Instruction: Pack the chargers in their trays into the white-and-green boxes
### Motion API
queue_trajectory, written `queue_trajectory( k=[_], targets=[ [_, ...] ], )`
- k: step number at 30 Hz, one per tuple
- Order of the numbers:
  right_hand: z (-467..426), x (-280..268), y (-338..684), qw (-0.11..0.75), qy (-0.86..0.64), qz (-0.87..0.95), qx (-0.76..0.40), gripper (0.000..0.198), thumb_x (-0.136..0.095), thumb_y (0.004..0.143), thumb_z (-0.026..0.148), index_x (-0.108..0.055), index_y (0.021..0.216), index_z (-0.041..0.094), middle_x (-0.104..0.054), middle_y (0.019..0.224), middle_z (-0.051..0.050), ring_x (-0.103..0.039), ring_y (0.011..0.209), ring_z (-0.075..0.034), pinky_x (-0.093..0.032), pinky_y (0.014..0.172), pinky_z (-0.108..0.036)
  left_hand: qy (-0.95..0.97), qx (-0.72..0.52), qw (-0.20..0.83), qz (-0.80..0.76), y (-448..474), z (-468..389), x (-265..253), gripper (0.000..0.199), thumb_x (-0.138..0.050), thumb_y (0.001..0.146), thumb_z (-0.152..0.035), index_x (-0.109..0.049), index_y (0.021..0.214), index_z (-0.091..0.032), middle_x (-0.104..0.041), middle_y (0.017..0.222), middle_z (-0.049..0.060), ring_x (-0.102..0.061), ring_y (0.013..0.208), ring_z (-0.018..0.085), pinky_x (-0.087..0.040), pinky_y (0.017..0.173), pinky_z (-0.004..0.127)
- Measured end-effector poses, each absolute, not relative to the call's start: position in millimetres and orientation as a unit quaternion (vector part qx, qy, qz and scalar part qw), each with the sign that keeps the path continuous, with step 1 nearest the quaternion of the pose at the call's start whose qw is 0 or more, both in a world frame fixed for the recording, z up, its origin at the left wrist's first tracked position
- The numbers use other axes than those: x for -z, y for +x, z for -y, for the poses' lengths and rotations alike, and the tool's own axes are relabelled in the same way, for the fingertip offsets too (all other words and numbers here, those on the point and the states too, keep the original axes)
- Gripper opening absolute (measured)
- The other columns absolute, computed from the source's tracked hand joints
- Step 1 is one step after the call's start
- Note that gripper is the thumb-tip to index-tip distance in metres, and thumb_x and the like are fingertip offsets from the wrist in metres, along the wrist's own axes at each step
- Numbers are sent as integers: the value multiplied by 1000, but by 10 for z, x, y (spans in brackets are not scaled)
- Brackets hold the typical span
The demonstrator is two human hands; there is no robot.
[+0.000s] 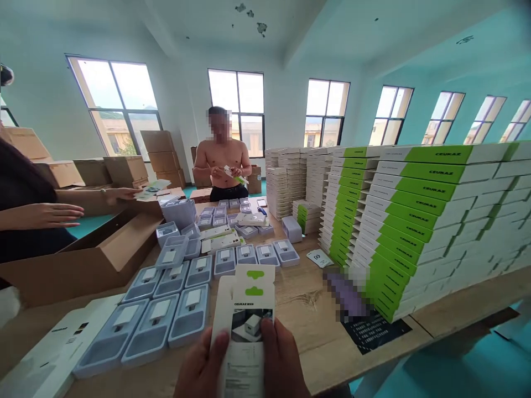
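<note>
Low in the middle of the head view, a white and green packaging box [249, 293] is held upright between both hands, its printed panel with a charger picture facing me. My left hand [203, 362] grips its left edge, thumb on the front. On the right edge, my right hand [282, 354] closes with its thumb over the picture. Both hands' other fingers are mostly hidden behind the box. Just left of it stand rows of pale blue plastic trays [145, 345], each with a white charger block [193, 298] in its upper part.
Tall stacks of white and green boxes [415, 221] fill the table's right side. Flat white cartons [62, 348] lie at front left, beside an open cardboard box [83, 254]. A person [224, 155] stands across the table; another person's hand [120, 193] holds a carton at left.
</note>
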State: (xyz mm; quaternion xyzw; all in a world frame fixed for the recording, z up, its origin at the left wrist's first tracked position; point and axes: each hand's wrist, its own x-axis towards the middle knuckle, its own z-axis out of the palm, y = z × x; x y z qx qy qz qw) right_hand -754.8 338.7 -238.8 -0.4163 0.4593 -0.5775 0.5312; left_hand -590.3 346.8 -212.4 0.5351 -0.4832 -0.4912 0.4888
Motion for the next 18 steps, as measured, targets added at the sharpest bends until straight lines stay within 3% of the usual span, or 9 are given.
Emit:
queue_trajectory(
  k=[4, 9, 13, 18],
  targets=[
    [-3268, 2244, -7514, 602, -389, -414, 561, 70, -58, 78, 89, -68, 79, 20, -67, 67, -4, -60, 65, -21, -47, 59, -32, 498, 620, 514, 322, -6127, -3482, 2095, 66, -74, 77, -75, -72, 109, -17, -79, 80, 9, -77, 72, 30, -62, 55, 34],
    [-3282, 2270, -7577, 672, -373, -351, 535, 56, -68, 84, 74, -66, 92, 18, -70, 75, -2, -64, 69, -20, -49, 64, -31, 497, 597, 536, 329, -6135, -3483, 2136, 71, -79, 71, -77, -73, 107, -16, -79, 80, 9, -77, 76, 31, -61, 55, 33],
    [-3322, 2335, -7698, 661, -440, -314, 520, 42, -70, 91, 60, -67, 98, 19, -71, 83, -2, -63, 73, -18, -48, 69, -29, 477, 645, 515, 304, -5983, -3386, 2028, 75, -74, 76, -75, -70, 121, -15, -80, 89, 12, -77, 87, 35, -64, 71, 42],
    [-3250, 2366, -7787, 652, -524, -324, 442, 50, -66, 90, 67, -71, 92, 17, -66, 77, -2, -57, 71, -16, -46, 70, -29, 290, 762, 412, 407, -5829, -3244, 1801, 91, -83, 69, -64, -59, 138, -9, -76, 114, 22, -72, 107, 43, -58, 91, 52]
  ],
)
